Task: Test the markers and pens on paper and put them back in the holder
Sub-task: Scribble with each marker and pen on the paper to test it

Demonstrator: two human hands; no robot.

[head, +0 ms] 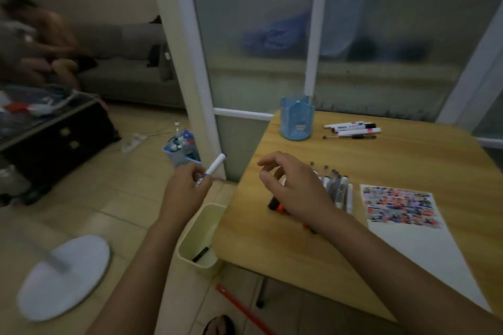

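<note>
Arms [408, 261] cross wooden table [394, 171] beside frosted partition [258, 49].

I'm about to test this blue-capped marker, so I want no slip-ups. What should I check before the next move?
1. Marker firmly held in left hand: ok.
2. Cap off for writing: not ok, the blue cap is on.
3. Right hand free to pull the cap: ok, it hovers open over the row of pens.
4. Paper has blank space: ok, the near part is white.
5. Marker over the table: not ok, it is beyond the left edge, above the floor.
6. Blue holder upright on the table: ok.
</note>
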